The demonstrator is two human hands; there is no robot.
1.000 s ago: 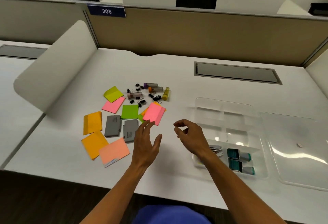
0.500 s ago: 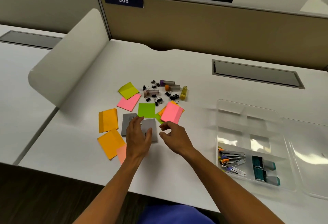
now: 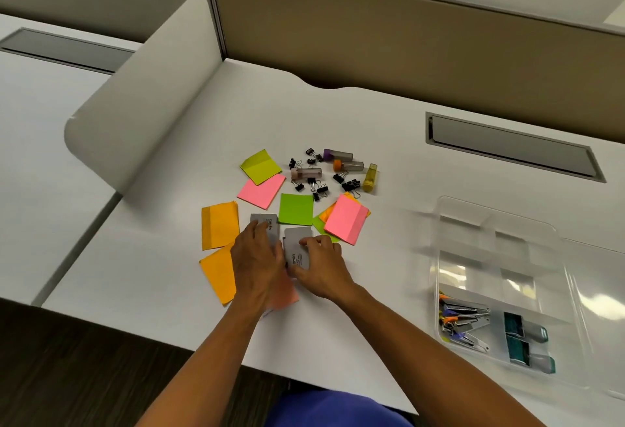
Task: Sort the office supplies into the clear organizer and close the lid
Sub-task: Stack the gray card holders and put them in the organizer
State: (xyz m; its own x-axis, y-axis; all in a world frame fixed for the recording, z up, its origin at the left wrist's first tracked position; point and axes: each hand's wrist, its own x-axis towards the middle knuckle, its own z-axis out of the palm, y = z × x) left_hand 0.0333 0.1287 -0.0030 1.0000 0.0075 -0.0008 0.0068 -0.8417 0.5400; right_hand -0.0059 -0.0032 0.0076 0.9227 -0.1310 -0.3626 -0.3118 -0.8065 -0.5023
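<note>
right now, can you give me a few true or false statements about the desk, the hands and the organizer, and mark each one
1. Both hands are on the grey cards. True: the left hand lies on the left grey card, and the right hand grips the right grey card.
2. The clear organizer holds nothing. False: its near compartments hold staplers and teal-ended pieces.
3. The black binder clips lie on the desk among small tubes. True.
4. The organizer sits left of the sticky notes. False: it sits to their right.
5. The green sticky note is inside the organizer. False: it lies on the desk.
</note>
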